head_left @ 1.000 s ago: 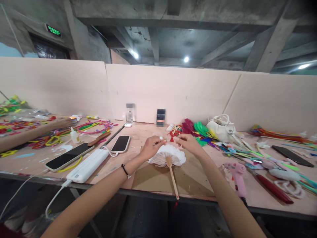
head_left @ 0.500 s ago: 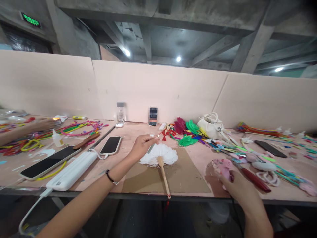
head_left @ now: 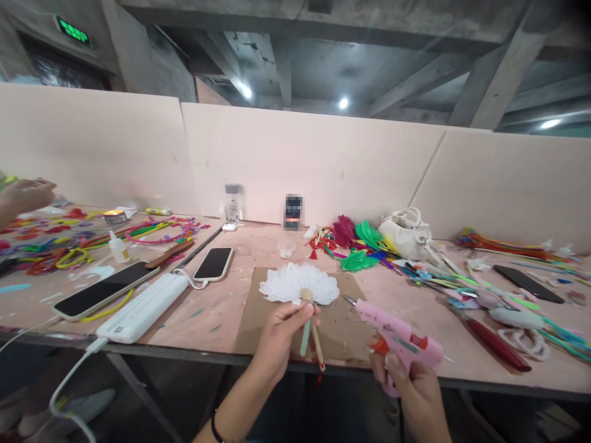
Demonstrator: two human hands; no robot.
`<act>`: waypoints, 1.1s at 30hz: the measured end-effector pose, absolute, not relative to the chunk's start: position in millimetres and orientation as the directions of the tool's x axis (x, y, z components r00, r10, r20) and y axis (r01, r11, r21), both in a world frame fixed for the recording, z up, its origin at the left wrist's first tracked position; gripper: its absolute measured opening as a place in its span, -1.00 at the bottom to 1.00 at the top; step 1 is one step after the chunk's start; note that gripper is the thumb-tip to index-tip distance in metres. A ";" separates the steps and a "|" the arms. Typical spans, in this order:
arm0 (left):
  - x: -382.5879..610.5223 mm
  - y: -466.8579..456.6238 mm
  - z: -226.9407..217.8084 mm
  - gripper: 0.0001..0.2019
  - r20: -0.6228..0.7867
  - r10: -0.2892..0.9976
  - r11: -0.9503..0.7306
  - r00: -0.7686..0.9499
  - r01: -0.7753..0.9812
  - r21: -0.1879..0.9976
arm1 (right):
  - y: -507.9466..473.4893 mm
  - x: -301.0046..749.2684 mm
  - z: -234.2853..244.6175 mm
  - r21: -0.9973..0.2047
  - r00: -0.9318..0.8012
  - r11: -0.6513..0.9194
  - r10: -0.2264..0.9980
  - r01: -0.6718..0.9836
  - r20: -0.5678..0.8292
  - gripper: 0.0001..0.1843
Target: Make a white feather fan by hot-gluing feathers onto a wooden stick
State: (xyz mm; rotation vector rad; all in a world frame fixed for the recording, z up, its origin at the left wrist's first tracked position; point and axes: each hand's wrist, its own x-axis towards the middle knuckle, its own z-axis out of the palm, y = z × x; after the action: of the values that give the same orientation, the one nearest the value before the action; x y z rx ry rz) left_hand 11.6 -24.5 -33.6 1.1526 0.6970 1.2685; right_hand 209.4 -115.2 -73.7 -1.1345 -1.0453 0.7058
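A white lacy fan (head_left: 300, 280) with a wooden handle (head_left: 318, 351) and a small red tassel lies on a cardboard sheet (head_left: 360, 286). My left hand (head_left: 289, 323) is closed around the top of the handle, just below the white part. A slim pale green tool (head_left: 305, 337), its kind unclear, sticks down from the same fingers. In my right hand (head_left: 409, 381) is a pink hot glue gun (head_left: 392, 326), fingers wrapped about its grip. Its metal nozzle points left toward the fan's right edge, apart from it.
Left stand a white power bank (head_left: 143, 307), phones (head_left: 215, 263) and a glue bottle (head_left: 119, 247). Behind are a small clear dish (head_left: 286, 249) and coloured feathers (head_left: 360, 261). A white bag (head_left: 406, 234) and red-handled tool (head_left: 498, 344) lie right. Another person's hand (head_left: 28, 197) is far left.
My right hand has lifted the glue gun and turned its nozzle toward the fan. My left hand has come down from above the fan onto its handle. The other person's hand has risen.
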 end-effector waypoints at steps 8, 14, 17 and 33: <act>11.7 -28.8 -38.5 -0.72 0.193 0.956 -0.093 0.222 -0.394 0.914 | -118.9 167.2 -79.9 -0.951 0.471 0.301 0.850 -0.066 0.236 -0.43; 11.2 -31.2 -38.9 -0.70 0.225 0.938 -0.114 0.264 -0.379 0.918 | -121.7 167.1 -82.9 -0.962 0.483 0.270 0.847 -0.029 0.223 -0.41; 10.5 -31.6 -38.9 -0.69 0.235 0.929 -0.119 0.287 -0.369 0.922 | -122.9 167.3 -86.3 -0.961 0.467 0.278 0.851 -0.012 0.240 -0.42; 8.8 -32.1 -40.5 -0.74 0.246 0.910 -0.095 0.335 -0.407 0.908 | -125.9 167.9 -94.1 -0.970 0.494 0.241 0.848 -0.033 0.194 -0.43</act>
State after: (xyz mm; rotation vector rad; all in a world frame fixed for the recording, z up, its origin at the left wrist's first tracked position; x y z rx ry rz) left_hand 8.8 -32.1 -40.5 1.1976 0.5508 1.2012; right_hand 167.9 -125.9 -94.1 -1.1776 -0.8674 0.7191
